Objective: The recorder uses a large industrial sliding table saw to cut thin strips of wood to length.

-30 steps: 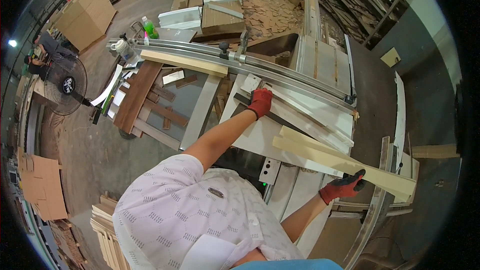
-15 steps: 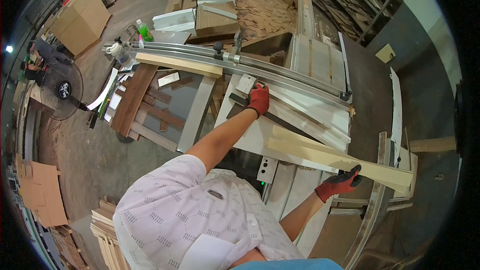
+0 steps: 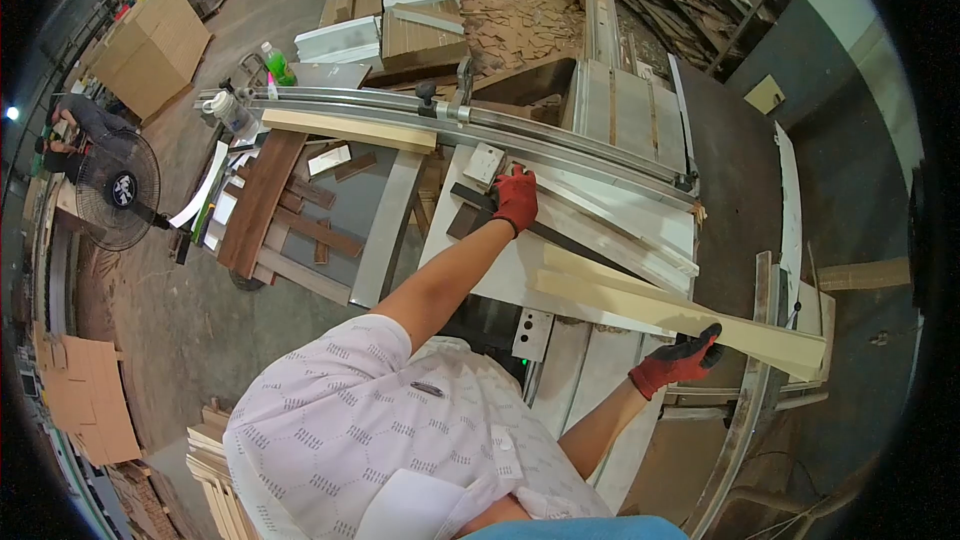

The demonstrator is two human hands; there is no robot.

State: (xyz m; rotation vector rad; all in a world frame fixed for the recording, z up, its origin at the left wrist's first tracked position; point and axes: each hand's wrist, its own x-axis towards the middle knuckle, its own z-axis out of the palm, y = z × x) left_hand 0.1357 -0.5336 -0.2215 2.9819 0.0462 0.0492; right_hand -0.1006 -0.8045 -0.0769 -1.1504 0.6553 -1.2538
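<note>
Left hand (image 3: 516, 198): bent at the fingers, red-gloved, placed just beside the white block (image 3: 484, 166); degree of closure and any hold beneath the palm not discernible.
Right hand (image 3: 678, 364): raised at the thumb, set along the near edge of the pale strips; partly hidden at the fingers, so closure and firmness of hold impossible to confirm.
Pale strips (image 3: 650, 312): overlapping at a slight angle, reaching from above the tabletop (image 3: 508, 268) out across the right-hand metal rail (image 3: 750, 410). Likely fault: sliding apart or tipping at the right end, through loose stacking and steadying from one side only.
White strips (image 3: 660, 260) and dark strip (image 3: 560, 235): laid slantwise beyond the pale strips. Likely fault: displacement, through a knock from a swinging pale end.
White block: near the left fingertips. Possible hazard: pinching, through a sudden shift of adjoining stock.
Metal fence (image 3: 560, 143): running crosswise beyond the strips. Possible fault: jamming, through an uneven push.
</note>
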